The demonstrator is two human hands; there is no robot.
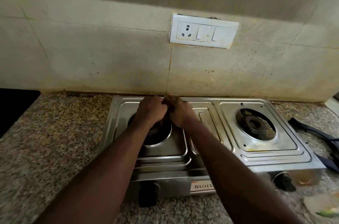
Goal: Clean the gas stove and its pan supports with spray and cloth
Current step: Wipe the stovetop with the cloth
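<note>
Knobs [284, 180] sit nearest on the front panel of the steel gas stove [275, 159], which rests on a speckled granite counter [55, 141]. At 5 o'clock in the frame lies a blurred pale thing with green on it, too soft to name.

Both burners stand bare, with no pan supports on them. Dark curved bars [315, 132] on the counter at 3 o'clock of the stove may be the supports, though that is uncertain.

Over the left burner [157, 135] the left hand [151, 110] and right hand [180, 113] meet knuckle to knuckle. Their fingers are curled in on a small dark thing [167, 113] pinched between them. Whether it is a cloth or a burner part cannot be told.

The right burner [255, 123], at 3 o'clock of the hands, has yellowish staining on its tray and a brown patch at the stove's front corner. At 12 o'clock the spattered wall tiles carry a switch plate [203, 31].

The task looks early: the stove is stripped, but no spray bottle or wet film shows, and wiping the top and supports appears to remain.
</note>
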